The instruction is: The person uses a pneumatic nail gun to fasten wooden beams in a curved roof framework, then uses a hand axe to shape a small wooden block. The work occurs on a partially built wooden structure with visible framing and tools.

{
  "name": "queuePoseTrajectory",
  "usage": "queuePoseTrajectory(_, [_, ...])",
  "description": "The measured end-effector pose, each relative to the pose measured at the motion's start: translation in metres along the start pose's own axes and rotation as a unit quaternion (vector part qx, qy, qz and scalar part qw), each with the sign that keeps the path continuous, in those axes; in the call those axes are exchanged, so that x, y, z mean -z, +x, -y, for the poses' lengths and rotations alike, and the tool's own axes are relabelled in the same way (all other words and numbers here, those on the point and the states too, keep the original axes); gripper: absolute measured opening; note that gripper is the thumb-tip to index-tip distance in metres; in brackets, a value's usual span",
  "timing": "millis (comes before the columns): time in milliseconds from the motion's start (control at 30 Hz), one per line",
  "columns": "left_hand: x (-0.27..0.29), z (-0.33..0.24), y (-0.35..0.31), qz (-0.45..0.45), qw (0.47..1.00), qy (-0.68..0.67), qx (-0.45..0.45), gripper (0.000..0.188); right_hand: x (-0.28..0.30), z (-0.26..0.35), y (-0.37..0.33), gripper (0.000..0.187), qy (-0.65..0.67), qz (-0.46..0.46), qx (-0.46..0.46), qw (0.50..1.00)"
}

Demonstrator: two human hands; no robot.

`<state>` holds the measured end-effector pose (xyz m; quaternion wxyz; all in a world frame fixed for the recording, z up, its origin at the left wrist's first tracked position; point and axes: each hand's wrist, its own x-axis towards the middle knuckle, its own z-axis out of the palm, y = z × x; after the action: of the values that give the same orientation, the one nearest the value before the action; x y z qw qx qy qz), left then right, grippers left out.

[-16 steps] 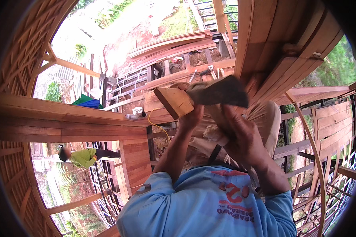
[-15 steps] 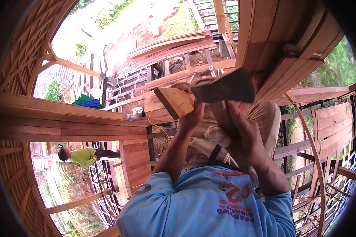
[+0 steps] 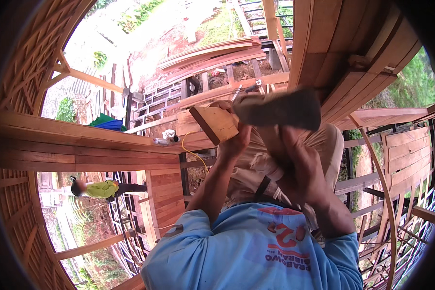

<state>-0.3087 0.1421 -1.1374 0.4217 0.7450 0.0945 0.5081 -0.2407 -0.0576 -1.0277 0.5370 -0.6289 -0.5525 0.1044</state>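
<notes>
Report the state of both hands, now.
Left hand: closed, holding a wooden block.
Right hand: closed, holding a dark-bladed hatchet.

The pale, slant-ended wooden block (image 3: 218, 126) sits in the left hand (image 3: 238, 139), just left of the dark, flat metal tool head (image 3: 286, 111). The right hand (image 3: 302, 162) lies nearer the body, around the brown wooden handle (image 3: 271, 140). A thin yellow cord (image 3: 194, 154) runs left of the block. Beyond both hands lie long reddish-brown wooden planks (image 3: 210, 54); a co-worker in a yellow-green top (image 3: 100, 189) is far left.
</notes>
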Motion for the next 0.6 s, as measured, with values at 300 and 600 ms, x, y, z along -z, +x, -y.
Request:
queuePoseTrajectory(300, [-0.001, 0.008, -0.014, 0.039, 0.997, 0.038, -0.054, 0.036, -0.005, -0.001, 0.001, 0.074, -0.103, -0.025, 0.052, 0.993])
queuePoseTrajectory(600, [0.016, 0.014, -0.020, 0.091, 0.965, 0.243, -0.039, 0.049, -0.013, -0.018, -0.008, 0.076, 0.106, -0.022, -0.066, 0.992])
